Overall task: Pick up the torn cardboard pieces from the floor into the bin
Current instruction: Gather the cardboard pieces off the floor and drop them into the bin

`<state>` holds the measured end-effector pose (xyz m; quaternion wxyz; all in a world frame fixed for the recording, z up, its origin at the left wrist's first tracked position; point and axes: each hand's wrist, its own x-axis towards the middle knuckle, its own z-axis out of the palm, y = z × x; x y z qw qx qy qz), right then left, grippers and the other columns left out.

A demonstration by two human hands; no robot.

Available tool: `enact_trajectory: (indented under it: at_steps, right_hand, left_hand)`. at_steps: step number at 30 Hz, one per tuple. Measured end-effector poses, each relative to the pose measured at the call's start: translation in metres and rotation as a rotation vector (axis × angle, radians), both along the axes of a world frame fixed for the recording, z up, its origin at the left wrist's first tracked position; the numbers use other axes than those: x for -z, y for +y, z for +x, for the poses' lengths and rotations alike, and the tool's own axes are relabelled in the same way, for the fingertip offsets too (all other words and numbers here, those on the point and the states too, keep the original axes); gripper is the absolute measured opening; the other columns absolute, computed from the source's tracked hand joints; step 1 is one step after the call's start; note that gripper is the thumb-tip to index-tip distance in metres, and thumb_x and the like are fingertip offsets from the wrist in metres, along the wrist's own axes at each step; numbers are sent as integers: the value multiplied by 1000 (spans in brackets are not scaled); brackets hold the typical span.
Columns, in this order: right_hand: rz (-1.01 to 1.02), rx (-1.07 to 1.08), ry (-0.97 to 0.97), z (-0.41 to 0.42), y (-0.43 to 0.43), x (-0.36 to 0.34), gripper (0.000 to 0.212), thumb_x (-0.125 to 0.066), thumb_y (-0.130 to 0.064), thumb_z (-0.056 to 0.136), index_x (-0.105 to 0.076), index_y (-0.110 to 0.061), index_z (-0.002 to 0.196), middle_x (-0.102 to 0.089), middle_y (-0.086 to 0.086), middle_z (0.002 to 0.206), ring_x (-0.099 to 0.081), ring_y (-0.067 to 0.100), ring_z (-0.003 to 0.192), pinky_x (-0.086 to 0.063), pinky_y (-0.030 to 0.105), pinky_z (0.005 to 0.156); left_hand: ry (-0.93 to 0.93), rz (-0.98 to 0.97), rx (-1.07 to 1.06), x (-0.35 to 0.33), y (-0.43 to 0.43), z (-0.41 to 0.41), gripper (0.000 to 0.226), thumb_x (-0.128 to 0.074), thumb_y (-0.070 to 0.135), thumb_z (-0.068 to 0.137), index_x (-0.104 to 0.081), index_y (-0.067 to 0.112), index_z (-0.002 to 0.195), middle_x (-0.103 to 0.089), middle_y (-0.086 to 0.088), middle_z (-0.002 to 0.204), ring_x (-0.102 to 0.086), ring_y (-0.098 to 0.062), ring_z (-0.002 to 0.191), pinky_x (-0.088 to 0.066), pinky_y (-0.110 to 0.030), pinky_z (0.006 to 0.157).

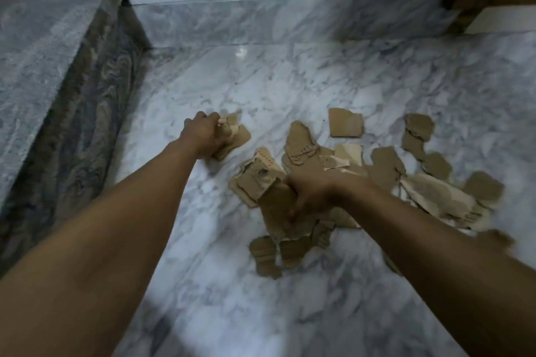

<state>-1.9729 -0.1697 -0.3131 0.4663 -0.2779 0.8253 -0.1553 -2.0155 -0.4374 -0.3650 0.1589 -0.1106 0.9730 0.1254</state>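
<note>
Your left hand is clenched round a few torn cardboard scraps just above the marble floor | your right hand grips a bigger wad of pieces, blurred, so probably closed | the remaining cardboard pile lies scattered on the floor to the right.

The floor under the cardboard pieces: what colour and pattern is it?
White marble with grey veining, the floor; clearest in the head view, the only one.
</note>
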Motion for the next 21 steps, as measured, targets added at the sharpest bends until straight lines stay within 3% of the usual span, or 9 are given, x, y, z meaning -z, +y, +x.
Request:
enact_trajectory:
  at_steps: [2, 6, 8, 10, 13, 16, 19, 21]
  right_hand:
    - [-31, -12, 18, 9, 1, -1, 43, -86, -23, 73, -64, -28, 109, -61, -9, 95, -59, 16, 92, -46, 30, 78]
    - [-45, 23, 46, 18, 12, -9, 34, -89, -25, 71, -64, -28, 94, -58, -13, 80, -59, 12, 79, -42, 23, 60]
    - [-37, 45, 70, 25, 28, -13, 31, -88, -22, 72, -65, -25, 93, -55, -15, 76, -55, 9, 74, -39, 22, 60]
    - [12, 64, 90, 31, 46, -19, 34, -87, -19, 73, -70, -18, 102, -61, -8, 84, -56, 13, 80, -41, 25, 70]
    - [171, 59, 53, 35, 68, -28, 35, -86, -21, 75, -73, -13, 107, -67, 1, 96, -61, 21, 88, -47, 31, 73]
    - [182, 70, 55, 39, 74, -25, 34, -86, -23, 75, -75, -10, 105, -70, 4, 97, -65, 25, 89, -51, 34, 73]
    - [65, 76, 116, 51, 61, -13, 33, -85, -21, 74, -72, -15, 104, -68, 5, 106, -64, 25, 99, -53, 34, 83]
    - [11, -1, 239, 60, 52, -1, 47, -83, -24, 73, -66, -22, 117, -57, 6, 125, -54, 28, 114, -48, 38, 93]
  left_hand:
    - [79, 106, -83, 1, 0, 18, 52, -70, 41, 86, -46, 8, 119, -52, -21, 118, -53, -40, 105, -43, -40, 79]
    - [157, 247, -222, -20, -8, 65, 48, -71, 34, 87, -39, 8, 112, -56, -13, 106, -54, -32, 93, -38, -34, 70]
    - [84, 323, -222, -38, -6, 91, 54, -72, 32, 87, -30, 12, 113, -58, -12, 102, -56, -30, 86, -39, -33, 63]
    - [-60, 397, -183, -57, 5, 117, 62, -75, 33, 84, -26, 19, 120, -62, -12, 99, -60, -27, 77, -42, -29, 56]
    - [-261, 258, 47, -67, 38, 142, 61, -77, 42, 80, -45, 19, 127, -62, -6, 114, -59, -23, 94, -41, -25, 73]
    - [-382, 173, 317, -60, 83, 159, 41, -73, 46, 82, -56, 18, 105, -60, -3, 113, -53, -17, 92, -40, -27, 75]
    - [-358, 47, 487, -35, 110, 176, 61, -73, 53, 77, -52, 16, 121, -41, -5, 133, -44, -23, 110, -44, -34, 92]
    - [-259, 8, 508, -22, 115, 185, 73, -75, 53, 73, -46, 19, 131, -28, -1, 143, -36, -26, 120, -44, -39, 98]
